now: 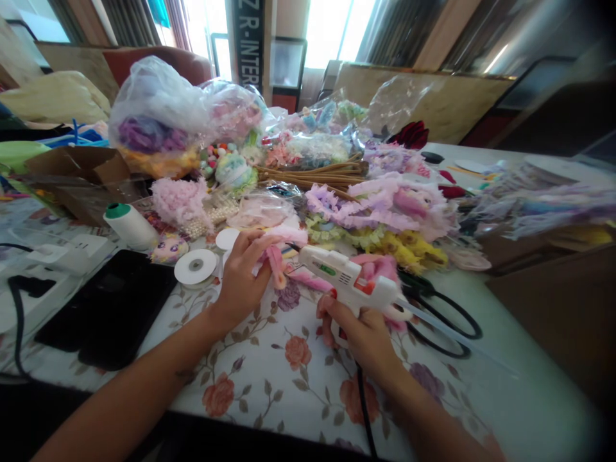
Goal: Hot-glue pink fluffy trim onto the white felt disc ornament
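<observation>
My right hand point(359, 333) is wrapped round a white hot glue gun point(337, 273), its dark nozzle pointing left. A clear glue stick point(447, 327) sticks out of its back end, and a black cord hangs below. My left hand point(246, 279) is closed on a fuzzy pink strip point(275, 263), close to the nozzle tip. Whether the nozzle touches the strip I cannot tell. More pink fuzzy material point(378, 269) lies behind the glue gun. Black-handled scissors point(440, 314) rest to the right of my right hand, their blades hidden.
A white ribbon spool point(195, 267), a thread cone point(129, 226) and dark phones point(113, 308) lie at the left, beside a white power strip point(29, 282). Bagged yarn point(158, 122), brown stems point(312, 176) and lilac ruffled trim point(380, 199) crowd the back. A cardboard box point(553, 276) stands at right.
</observation>
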`<state>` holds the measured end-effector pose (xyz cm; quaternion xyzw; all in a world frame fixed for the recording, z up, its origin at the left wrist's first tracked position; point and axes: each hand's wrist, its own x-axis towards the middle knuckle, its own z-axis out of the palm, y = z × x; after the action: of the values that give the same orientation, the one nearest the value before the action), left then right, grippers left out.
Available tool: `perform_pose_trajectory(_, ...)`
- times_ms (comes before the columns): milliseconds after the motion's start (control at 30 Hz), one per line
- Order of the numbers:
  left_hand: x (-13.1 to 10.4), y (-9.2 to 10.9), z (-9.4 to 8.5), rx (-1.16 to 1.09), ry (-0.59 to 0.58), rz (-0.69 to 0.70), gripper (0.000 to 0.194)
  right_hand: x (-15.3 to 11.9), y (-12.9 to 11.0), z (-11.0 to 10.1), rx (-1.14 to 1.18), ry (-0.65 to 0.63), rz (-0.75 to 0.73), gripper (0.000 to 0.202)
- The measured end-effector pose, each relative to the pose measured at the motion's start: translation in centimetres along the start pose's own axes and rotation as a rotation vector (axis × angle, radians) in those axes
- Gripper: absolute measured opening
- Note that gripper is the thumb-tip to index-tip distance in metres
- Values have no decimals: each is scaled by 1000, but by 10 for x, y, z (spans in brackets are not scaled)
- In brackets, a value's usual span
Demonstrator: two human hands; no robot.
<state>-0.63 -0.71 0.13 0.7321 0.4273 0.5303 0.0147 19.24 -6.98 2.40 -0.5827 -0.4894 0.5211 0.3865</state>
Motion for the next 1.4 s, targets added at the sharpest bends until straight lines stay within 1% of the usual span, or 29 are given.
perform_pose_trajectory(100, 0, 0, 0, 4, 3, -13, 33, 0, 1, 0, -5, -6, -35, 28)
perform_pose_trajectory(267, 0, 1, 0, -6, 5, -26, 34, 0, -1, 0, 4, 20, 37, 31)
perform_pose_trajectory(400, 1, 1, -1, -8, 6, -22, 33, 0, -1, 1, -6, -1, -23, 28)
perform_pose_trajectory(600, 1, 1, -1, 3, 18, -41, 33, 2, 1, -1, 9, 8, 11, 31)
perform_pose_trajectory(800, 0, 0, 0, 14, 4, -56, 32, -1, 1, 1, -14, -16, -53, 28)
perform_pose_trajectory(1033, 1, 1, -1, 14, 18, -63, 30, 1, 0, -1, -3, 10, 9, 30)
perform_pose_trajectory(1233, 0, 0, -1, 5, 19, -43, 30, -1, 1, 2, 5, -2, -52, 29)
perform_pose_trajectory(1400, 0, 0, -1, 16, 22, -56, 30, 0, 0, 1, -19, 24, -1, 29)
